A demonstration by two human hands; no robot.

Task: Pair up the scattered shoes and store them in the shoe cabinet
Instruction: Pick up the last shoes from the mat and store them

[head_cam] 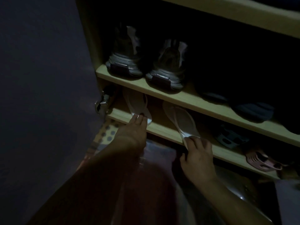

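In dim light, two pale strappy sandals lie on the lower shelf point(164, 129) of a wooden shoe cabinet. My left hand point(133, 132) reaches to the heel of the left sandal point(138, 106), fingertips touching its back end. My right hand point(197, 157) pinches the heel end of the right sandal point(180, 117) at the shelf's front edge. On the shelf above stand two grey sneakers point(146, 62), heels toward me.
Dark blue shoes point(253, 111) sit right of the sneakers. A dark perforated clog point(230, 137) and a pink clog point(261, 161) lie on the lower shelf, right. The open cabinet door point(45, 95) with its metal hinge point(103, 101) stands at left. A patterned mat point(105, 132) lies below.
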